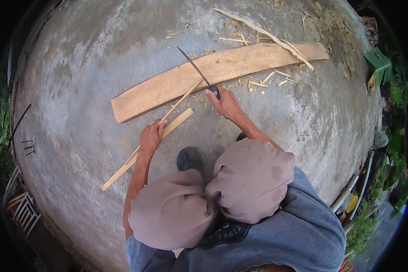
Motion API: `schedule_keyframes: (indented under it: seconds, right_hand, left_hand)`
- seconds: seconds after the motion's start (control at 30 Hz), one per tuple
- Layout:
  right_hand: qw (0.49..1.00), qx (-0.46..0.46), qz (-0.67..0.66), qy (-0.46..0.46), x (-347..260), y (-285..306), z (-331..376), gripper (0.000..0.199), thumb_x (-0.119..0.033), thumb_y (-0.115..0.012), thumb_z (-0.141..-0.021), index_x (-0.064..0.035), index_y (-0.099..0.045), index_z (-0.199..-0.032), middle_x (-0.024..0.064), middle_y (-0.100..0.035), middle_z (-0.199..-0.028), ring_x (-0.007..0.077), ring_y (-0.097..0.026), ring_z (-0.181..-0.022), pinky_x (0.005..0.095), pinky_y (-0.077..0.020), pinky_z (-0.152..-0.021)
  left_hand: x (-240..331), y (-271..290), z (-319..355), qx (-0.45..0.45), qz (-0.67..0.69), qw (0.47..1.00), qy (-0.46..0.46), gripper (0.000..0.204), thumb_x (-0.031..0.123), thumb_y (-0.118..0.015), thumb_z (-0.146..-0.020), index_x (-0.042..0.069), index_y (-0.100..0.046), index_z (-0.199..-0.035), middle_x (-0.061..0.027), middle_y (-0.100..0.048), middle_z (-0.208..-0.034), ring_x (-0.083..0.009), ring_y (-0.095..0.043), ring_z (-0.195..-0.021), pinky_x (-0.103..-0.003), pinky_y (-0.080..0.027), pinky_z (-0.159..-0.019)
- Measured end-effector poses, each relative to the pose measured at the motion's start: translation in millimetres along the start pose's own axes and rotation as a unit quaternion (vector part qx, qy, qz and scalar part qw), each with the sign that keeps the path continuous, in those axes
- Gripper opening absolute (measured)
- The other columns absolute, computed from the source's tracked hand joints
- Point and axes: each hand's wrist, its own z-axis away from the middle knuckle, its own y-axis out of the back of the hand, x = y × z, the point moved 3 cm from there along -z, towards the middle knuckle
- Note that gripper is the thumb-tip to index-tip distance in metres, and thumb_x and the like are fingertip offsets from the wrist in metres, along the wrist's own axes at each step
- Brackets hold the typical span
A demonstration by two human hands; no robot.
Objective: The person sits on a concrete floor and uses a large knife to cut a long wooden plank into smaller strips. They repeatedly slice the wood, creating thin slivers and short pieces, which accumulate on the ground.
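My left hand is closed around a thin wooden strip, which slants up to the right. The strip's far tip meets the knife blade above a long wooden plank on the ground. Closed on the black handle of a knife, my right hand is just off the plank's near edge. The dark, slender blade points up and left across the plank. A second, wider flat strip lies on the ground, passing beneath my left hand and partly hidden by it.
A long, wavy wood sliver rests across the plank's right end. Wood shavings and chips are scattered around the plank, with a curled strip beyond it. My shoe stands on the concrete ground. Plants line the right side.
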Motion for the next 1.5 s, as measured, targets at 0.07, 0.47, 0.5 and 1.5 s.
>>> schedule_keyframes:
  seconds: [0.07,0.47,0.5,1.5]
  right_hand:
    - [0.999,0.008,-0.036,0.018,-31,11,1,0.048,-0.044,-0.063,-0.103,0.0035,-0.062,-0.110,0.0251,-0.069,-0.077,0.0409,-0.072,-0.075,0.0476,-0.0536,-0.067]
    - [0.999,-0.030,0.032,-0.015,-2,8,0,0.054,-0.051,-0.062,-0.102,0.0030,-0.061,-0.108,0.0239,-0.071,-0.080,0.0425,-0.072,-0.076,0.0518,-0.0535,-0.069]
    - [1.000,-0.010,-0.007,0.006,-23,16,3,0.052,-0.049,-0.063,-0.102,0.0026,-0.061,-0.107,0.0235,-0.070,-0.080,0.0415,-0.072,-0.075,0.0501,-0.0535,-0.069]
    - [0.995,0.050,-0.068,0.061,-55,24,14,0.058,-0.051,-0.062,-0.102,0.0061,-0.063,-0.110,0.0248,-0.068,-0.075,0.0416,-0.070,-0.070,0.0502,-0.0527,-0.066]
  left_hand:
    - [-2,6,1,-0.009,0.006,1.000,0.011,0.042,0.045,-0.050,-0.108,0.008,-0.068,-0.100,-0.0238,-0.070,-0.086,-0.0485,-0.067,-0.086,-0.057,-0.051,-0.075]
    - [-7,4,-7,0.009,0.005,1.000,-0.006,0.040,0.045,-0.052,-0.108,0.009,-0.068,-0.099,-0.0233,-0.069,-0.083,-0.0484,-0.067,-0.085,-0.057,-0.050,-0.074]
    - [-11,3,-6,0.015,0.007,1.000,-0.001,0.040,0.045,-0.052,-0.108,0.009,-0.068,-0.099,-0.0233,-0.069,-0.082,-0.0484,-0.067,-0.085,-0.057,-0.050,-0.074]
    - [-8,5,1,-0.014,0.004,1.000,0.013,0.041,0.044,-0.052,-0.108,0.008,-0.070,-0.101,-0.0249,-0.070,-0.085,-0.0499,-0.066,-0.086,-0.058,-0.050,-0.074]
